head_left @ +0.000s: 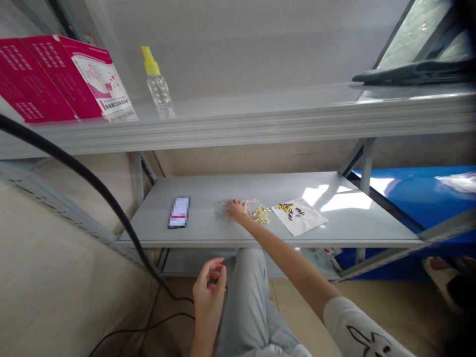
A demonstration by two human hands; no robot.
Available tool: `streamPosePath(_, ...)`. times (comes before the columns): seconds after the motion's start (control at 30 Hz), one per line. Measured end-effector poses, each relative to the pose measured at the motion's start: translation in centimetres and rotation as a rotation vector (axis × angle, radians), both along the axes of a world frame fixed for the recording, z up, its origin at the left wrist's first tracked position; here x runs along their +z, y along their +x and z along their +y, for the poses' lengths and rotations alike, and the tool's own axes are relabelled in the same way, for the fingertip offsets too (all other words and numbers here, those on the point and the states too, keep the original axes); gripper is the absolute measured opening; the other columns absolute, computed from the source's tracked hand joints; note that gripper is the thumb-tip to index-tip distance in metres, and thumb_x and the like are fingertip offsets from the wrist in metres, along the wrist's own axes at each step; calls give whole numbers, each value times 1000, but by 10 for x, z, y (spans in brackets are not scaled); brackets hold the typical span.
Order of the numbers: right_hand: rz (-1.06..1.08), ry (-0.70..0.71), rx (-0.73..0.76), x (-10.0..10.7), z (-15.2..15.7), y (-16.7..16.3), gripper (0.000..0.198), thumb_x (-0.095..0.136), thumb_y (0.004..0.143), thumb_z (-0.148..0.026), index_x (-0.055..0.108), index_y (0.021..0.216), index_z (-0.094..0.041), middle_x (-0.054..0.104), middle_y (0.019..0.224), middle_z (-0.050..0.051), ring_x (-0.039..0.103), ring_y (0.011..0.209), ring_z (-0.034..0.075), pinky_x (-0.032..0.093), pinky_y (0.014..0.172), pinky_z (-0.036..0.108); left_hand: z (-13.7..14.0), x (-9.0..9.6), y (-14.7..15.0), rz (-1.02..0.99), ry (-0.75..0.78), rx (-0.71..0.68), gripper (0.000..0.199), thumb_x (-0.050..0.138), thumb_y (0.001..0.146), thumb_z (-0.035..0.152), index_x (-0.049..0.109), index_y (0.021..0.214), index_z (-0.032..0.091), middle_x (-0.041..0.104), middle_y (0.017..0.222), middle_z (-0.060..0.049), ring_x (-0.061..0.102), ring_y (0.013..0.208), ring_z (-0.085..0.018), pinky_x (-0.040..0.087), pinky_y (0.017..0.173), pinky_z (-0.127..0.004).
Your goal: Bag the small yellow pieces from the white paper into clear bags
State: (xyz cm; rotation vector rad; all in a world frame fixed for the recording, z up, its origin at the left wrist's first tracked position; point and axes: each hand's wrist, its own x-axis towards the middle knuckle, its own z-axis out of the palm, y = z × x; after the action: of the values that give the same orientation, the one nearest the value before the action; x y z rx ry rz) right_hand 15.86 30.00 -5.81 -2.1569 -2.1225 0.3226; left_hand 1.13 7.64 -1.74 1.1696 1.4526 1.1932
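Observation:
On the grey shelf lies a clear zip bag [220,210] with a red line along its top edge. The curled fingers of my right hand [237,209] are on this bag, closed on its upper part. Beside the hand are yellow-and-clear capsules [261,214], apparently in clear plastic. Farther right, a white paper sheet [301,225] carries several yellow pieces [284,207] and dark brown capsules [299,211]. My left hand [210,285] is raised in front of the shelf near my knee, its fingers loosely bent and apart, holding nothing.
A phone [179,212] lies left on the lower shelf [201,235]. Above, the upper shelf edge [238,131] spans the view, bearing pink boxes [55,79] and a yellow-topped spray bottle [158,84]. A black cable [92,181] crosses the left side. Someone's foot [439,270] shows at right.

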Motion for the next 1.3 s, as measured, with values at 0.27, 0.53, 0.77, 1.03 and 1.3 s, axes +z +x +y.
streamPosePath(0.27,-16,-23,-113,-2,1,3,76,69,73,-43,33,136,-21,44,129,18,47,115,30,37,90,40,-2,0,0,34,-13,14,38,64,68,45,63,93,16,61,85,-5,55,62,-12,47,45,-19)
streamPosePath(0.53,-11,-17,-90,0,-6,0,64,66,77,-36,38,132,-23,49,125,14,53,110,25,38,89,36,-10,0,12,42,26,-50,31,63,70,39,64,92,17,63,86,-6,57,62,-11,45,44,-17)
streamPosePath(0.77,-2,43,-75,1,-14,-8,48,66,79,-26,48,123,-20,53,121,14,55,106,25,38,89,37,-15,1,12,91,60,-77,27,61,74,36,63,93,16,63,89,-7,58,64,-12,47,45,-18)
streamPosePath(1.03,105,161,-47,14,-30,-3,44,59,83,-16,47,125,-23,64,107,9,58,103,22,40,85,33,-20,2,11,110,101,-70,29,61,74,40,64,91,17,63,89,-7,58,65,-12,46,45,-17)
streamPosePath(1.3,321,298,-19,27,-134,10,29,38,95,-38,62,109,-29,65,98,1,62,79,10,43,66,19,-17,1,9,52,5,-3,38,61,71,51,59,85,16,59,75,-4,58,64,-14,50,49,-21)
